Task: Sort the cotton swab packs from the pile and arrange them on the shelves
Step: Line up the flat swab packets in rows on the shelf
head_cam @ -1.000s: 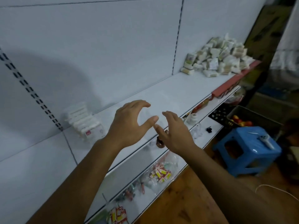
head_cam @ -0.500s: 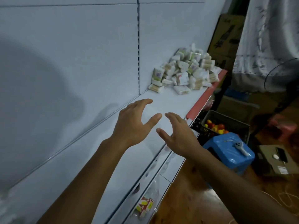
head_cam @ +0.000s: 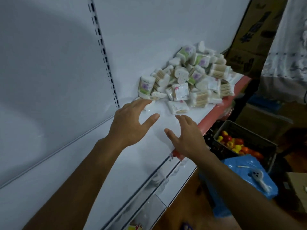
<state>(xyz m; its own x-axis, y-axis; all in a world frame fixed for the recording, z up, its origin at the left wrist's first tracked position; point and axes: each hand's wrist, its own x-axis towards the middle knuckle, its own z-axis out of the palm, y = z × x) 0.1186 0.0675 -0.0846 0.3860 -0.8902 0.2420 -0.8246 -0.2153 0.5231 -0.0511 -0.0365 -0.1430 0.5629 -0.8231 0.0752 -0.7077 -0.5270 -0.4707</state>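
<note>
We reach both bare hands toward the pile of cotton swab packs (head_cam: 191, 77) heaped against the back panel at the far end of the white shelf (head_cam: 93, 171), beside its red edge strip (head_cam: 221, 110). Our left hand (head_cam: 131, 125) hovers with fingers spread and relaxed, its fingertips just beside the nearest loose pack at the pile's foot; our right hand (head_cam: 187, 138) is likewise spread, holding nothing, near the shelf's front lip. No pack is gripped yet.

The pile looks mixed: green-and-purple labelled tubs (head_cam: 146, 87), flat sachets with pink print (head_cam: 180, 92) and bundles showing wooden sticks. To do this well, we judge it best to take from the near, low edge, one kind at a time, steadying the heap with the other hand so nothing slides over the red strip toward the crate of small coloured fruit-like items (head_cam: 237, 145) and blue stool (head_cam: 249, 176) below.
</note>
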